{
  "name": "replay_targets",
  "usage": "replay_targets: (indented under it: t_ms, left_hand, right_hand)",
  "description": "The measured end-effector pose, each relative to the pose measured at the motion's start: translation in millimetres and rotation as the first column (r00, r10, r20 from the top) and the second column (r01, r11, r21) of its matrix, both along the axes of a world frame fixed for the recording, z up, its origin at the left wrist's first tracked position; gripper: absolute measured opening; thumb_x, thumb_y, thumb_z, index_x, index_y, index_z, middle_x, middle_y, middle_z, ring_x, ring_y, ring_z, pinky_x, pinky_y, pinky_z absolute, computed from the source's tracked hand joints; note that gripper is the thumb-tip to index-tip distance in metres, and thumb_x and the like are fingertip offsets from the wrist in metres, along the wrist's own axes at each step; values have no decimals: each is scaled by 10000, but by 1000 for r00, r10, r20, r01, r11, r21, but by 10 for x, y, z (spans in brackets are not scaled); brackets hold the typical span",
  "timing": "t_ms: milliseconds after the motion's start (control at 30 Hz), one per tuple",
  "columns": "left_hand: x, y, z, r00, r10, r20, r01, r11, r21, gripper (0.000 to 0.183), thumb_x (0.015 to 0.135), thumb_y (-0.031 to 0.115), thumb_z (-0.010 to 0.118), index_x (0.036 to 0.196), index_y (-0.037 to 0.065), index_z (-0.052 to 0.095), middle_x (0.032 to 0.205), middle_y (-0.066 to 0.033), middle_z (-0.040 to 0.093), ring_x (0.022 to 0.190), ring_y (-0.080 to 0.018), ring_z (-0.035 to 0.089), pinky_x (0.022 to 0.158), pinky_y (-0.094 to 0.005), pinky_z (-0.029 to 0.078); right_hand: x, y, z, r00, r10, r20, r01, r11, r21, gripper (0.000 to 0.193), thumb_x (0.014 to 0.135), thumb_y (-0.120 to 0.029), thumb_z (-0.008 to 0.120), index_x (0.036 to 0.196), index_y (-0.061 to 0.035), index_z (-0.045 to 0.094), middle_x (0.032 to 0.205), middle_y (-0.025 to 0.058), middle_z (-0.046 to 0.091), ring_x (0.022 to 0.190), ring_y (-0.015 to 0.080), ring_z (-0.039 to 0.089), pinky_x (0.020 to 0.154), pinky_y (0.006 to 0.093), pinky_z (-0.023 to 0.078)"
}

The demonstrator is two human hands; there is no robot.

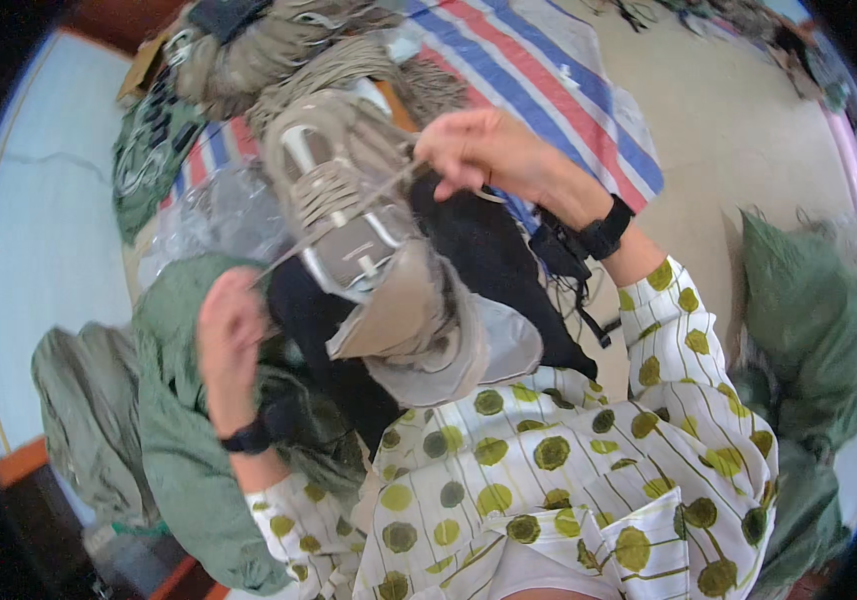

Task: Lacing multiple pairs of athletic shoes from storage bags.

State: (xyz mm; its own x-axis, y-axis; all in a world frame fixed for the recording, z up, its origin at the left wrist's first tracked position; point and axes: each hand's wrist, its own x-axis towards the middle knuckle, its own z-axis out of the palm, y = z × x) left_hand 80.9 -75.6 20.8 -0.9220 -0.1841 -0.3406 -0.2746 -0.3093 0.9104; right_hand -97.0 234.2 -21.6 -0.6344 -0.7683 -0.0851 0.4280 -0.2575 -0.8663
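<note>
Olive-dotted white shirt [494, 500] fills the foreground; past it, a beige sneaker upper [364, 245] lies across black trousers [489, 265], probably so both hands are free. Right hand [484, 150] pinches one shoelace [294, 253]; left hand [232, 328], blurred, appears closed on it too, likely for tension. White edging trims the upper; its pale collar [414, 290] flares loosely.
</note>
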Motion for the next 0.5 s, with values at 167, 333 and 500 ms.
replay_targets:
  t_ms: [167,333,500]
  left_hand:
    - [745,-1267,-165,929,294,-225,-159,866,475,123,917,37,389,1002,8,473,704,-10,422,460,-55,285,432,-205,262]
    - [1557,-2086,-112,746,646,-165,-541,731,417,119,921,59,403,917,-18,495,663,-13,418,461,-68,274,430,-218,244]
    - [2090,-2533,-146,781,576,-240,-453,788,417,249,917,37,395,1144,-40,459,894,-71,519,624,-124,416,582,-245,357]
  right_hand:
    - [-498,1256,-335,863,-130,488,409,748,-523,233,818,51,470,1045,61,520,1007,106,525,781,157,515,689,272,502]
    - [-554,1947,-377,743,-385,547,660,554,-508,263,812,86,466,1071,70,503,1149,154,525,869,192,543,843,331,466]
    - [-529,2303,-715,520,-764,382,854,474,-216,233,858,-32,506,1076,47,489,1054,134,562,959,201,555,898,352,453]
